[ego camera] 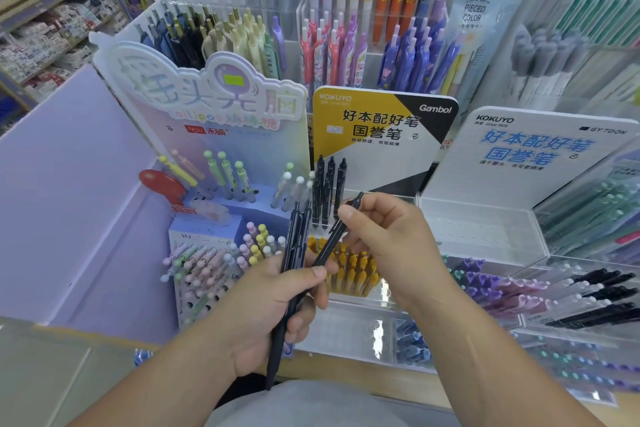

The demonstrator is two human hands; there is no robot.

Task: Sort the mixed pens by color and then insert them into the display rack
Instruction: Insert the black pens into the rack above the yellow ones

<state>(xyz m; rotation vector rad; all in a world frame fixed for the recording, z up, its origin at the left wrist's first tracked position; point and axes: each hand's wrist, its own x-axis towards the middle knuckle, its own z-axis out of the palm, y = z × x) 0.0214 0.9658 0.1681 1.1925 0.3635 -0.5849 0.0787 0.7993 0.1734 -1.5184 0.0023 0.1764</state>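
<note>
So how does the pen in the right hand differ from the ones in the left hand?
The single pen is one alone; the bundle of pens is several. The right hand pinches the single pen at its fingertips, and it slants; the left hand grips the bundle of pens in its fist, nearly upright. Both look dark, like the black pens in the rack.

**A:** What stands on the shelf?

**B:** On my screen the shelf has a wooden front edge. At the left stands a pastel rack. Just beside it is a yellow-and-black rack, with three black pens upright and yellow pens before them. At the right I see a white rack, and clear trays where purple pens and dark pens lie.
</note>
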